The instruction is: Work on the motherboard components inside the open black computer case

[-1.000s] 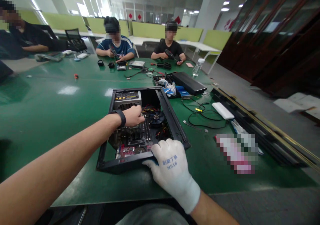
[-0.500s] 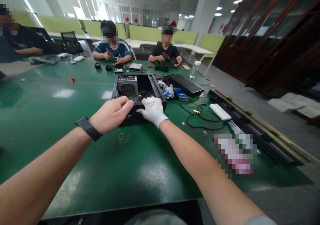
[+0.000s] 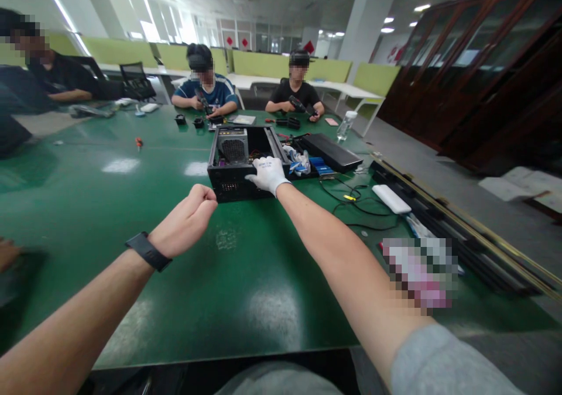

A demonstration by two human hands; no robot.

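An uncovered black computer case (image 3: 239, 183) lies on the green table (image 3: 211, 301), its inside facing up. A grey power supply (image 3: 233, 148) sits in its far left part, with thin wires beside it. My right hand (image 3: 268, 175), in a white glove, grips the near rim, fingers over the top and thumb along the near wall. Bare but for a black band on the wrist, my left hand (image 3: 191, 216) is closed just in front of the case's near left corner. Whatever its fingers may hold is hidden.
Right of the case lie crumpled gloves (image 3: 299, 162), a black panel (image 3: 331, 152), a black cable (image 3: 351, 208) and a white box (image 3: 391, 199). A bottle (image 3: 346, 126) stands farther back. Two people sit across the table; another person's hand (image 3: 9, 254) shows at the left edge.
My left hand has come off the near edge of the case, back toward me and left, fingers still closed. The case sits slightly farther away, with my gloved right hand still on its rim.
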